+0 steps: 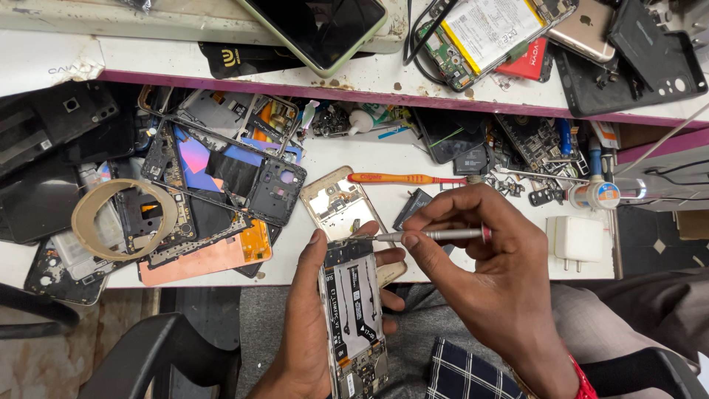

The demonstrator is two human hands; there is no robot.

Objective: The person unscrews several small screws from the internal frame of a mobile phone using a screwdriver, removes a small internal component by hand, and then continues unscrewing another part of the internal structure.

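two hands work over a cluttered white bench. the left hand (314,325) is wrapped around one opened phone (354,325), back cover off, held upright at the bench's near edge over the lap. the right hand (480,273) pinches one slim silver screwdriver (432,236), its tip touching the phone's top end. on the bench lie one orange-handled screwdriver (399,178), one tan tape ring (122,219), one white square charger (577,240) at right and one gold phone frame (338,203) — just behind the held phone. on the upper shelf, a white-and-yellow rectangular battery label (487,26) sits beside a red package (528,63).
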